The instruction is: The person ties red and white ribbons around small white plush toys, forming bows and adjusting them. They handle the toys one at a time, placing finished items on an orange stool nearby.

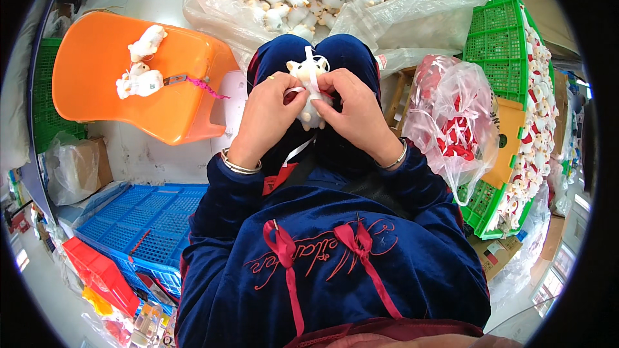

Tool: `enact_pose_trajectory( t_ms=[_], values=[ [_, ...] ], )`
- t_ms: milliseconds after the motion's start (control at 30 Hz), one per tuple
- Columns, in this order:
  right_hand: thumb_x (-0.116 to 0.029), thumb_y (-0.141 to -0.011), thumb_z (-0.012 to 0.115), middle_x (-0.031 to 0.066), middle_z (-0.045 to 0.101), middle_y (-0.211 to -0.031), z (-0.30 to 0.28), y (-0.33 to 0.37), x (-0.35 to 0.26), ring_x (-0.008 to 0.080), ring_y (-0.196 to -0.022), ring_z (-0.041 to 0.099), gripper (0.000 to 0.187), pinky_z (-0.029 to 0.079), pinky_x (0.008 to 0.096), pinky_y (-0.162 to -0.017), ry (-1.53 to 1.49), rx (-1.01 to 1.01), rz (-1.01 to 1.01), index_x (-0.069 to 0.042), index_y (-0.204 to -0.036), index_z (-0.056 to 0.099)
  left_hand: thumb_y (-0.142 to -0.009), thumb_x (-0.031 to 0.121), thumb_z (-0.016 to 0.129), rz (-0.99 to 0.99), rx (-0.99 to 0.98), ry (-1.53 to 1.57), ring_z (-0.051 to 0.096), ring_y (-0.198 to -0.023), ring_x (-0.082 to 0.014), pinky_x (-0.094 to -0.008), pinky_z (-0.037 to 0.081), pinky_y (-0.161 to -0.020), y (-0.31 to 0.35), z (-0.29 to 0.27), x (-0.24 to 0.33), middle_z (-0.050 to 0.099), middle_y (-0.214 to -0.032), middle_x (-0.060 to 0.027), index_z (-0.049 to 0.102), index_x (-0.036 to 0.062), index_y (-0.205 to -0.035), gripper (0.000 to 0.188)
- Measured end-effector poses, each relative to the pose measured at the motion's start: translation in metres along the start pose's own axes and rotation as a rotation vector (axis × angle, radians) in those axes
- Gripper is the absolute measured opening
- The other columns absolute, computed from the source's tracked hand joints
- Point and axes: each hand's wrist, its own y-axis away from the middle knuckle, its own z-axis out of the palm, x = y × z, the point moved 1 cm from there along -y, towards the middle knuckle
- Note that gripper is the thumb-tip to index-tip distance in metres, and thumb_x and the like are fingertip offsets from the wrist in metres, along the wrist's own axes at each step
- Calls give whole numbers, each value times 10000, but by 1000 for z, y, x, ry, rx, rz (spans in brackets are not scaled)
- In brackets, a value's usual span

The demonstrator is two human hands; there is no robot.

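A small white plush animal point(308, 115) with tan ears rests upright on my lap, between my two hands. Over its head and front runs a narrow white ribbon point(313, 74). My left hand point(271, 109) pinches a white ribbon end between thumb and forefinger at the plush's left side. On the other side, my right hand point(353, 106) is closed at the plush's chest, thumb and forefinger pinching the ribbon; its fingertips partly cover the grip. Part of the plush's middle is hidden behind my fingers.
An orange stool point(187, 58) at left bears two white plush animals and a small tool with a pink cord. Ahead lies a big clear bag point(412, 19) heaped with plush animals. Right are a bag of red pieces point(454, 129) and a green crate point(493, 38); lower left, a blue crate point(148, 219).
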Motion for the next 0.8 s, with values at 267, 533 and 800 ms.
enact_pose_trajectory(
  t_ms=[267, 533, 800],
  values=[
    [-79, -846, 757, 112, 617, -913, 1, -2, -4, 290, -797, 637, 210, 520, 392, -704, 13, 18, -19, -27, -1019, 650, -902, 66, 750, 336, 83, -6, 640, -729, -196, -299, 506, -659, 3, 4, -13, 660, -877, -70, 692, 20, -977, 105],
    [-49, -915, 710, 82, 618, -917, 4, -4, 5, 213, -773, 612, 97, 492, 317, -678, -65, 55, -33, -8, -989, 665, -951, 125, 742, -60, -46, 158, 596, -731, -50, -244, 474, -640, 1, -11, 10, 679, -806, 5, 697, -5, -940, 137],
    [-51, -924, 720, 47, 622, -1079, -1, -5, 8, 150, -785, 594, 57, 490, 287, -688, -374, -53, -31, -29, -965, 689, -988, 214, 693, -46, -225, 200, 582, -723, -52, -233, 471, -643, -8, -34, 31, 651, -763, 7, 682, 0, -895, 233]
  ],
)
